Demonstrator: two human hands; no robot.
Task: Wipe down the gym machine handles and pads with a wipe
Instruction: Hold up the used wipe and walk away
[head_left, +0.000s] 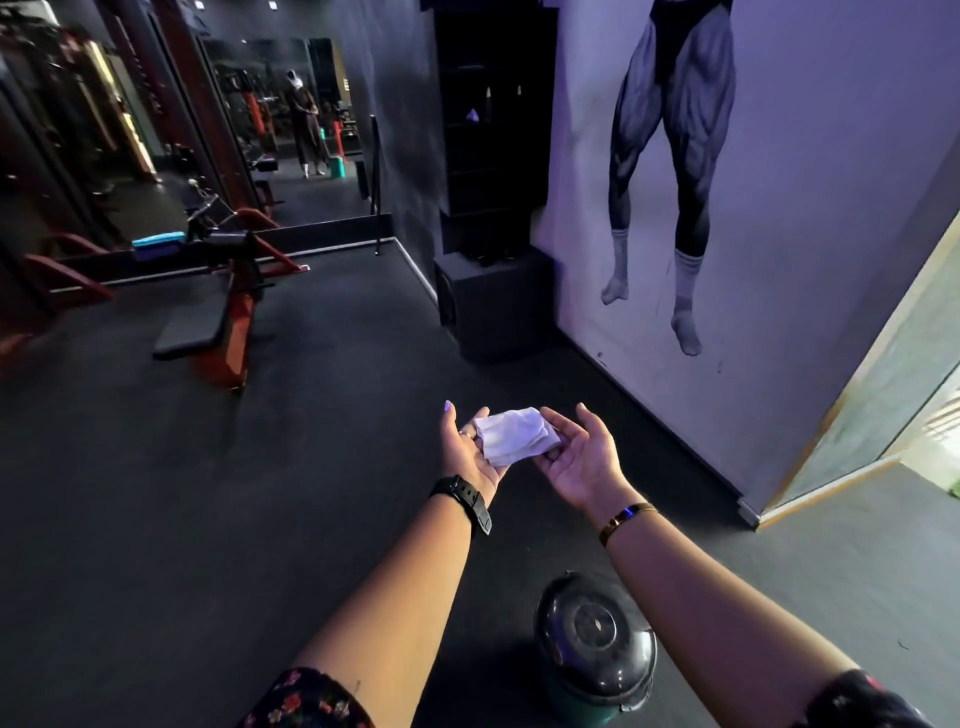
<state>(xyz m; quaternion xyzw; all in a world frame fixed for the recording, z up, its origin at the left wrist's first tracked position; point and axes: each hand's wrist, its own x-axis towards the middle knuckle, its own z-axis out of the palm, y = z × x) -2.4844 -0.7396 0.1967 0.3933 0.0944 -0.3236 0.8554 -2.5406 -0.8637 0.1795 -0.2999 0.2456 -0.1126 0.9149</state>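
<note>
A crumpled white wipe (517, 434) lies across both my upturned palms, held out in front of me above the dark floor. My left hand (470, 451) is palm up under the wipe's left side, fingers relaxed and nearly straight. My right hand (582, 453) is palm up beside it, its fingers loosely curved, touching the wipe's right edge. A gym machine with a red frame and black pads (208, 322) stands to the far left, well away from both hands.
A bin with a dark domed lid (595, 631) stands on the floor just below my arms. A black cabinet and box (493, 301) sit against the wall ahead. A mirror (291, 130) lines the far wall. On the right is a mural wall (727, 234).
</note>
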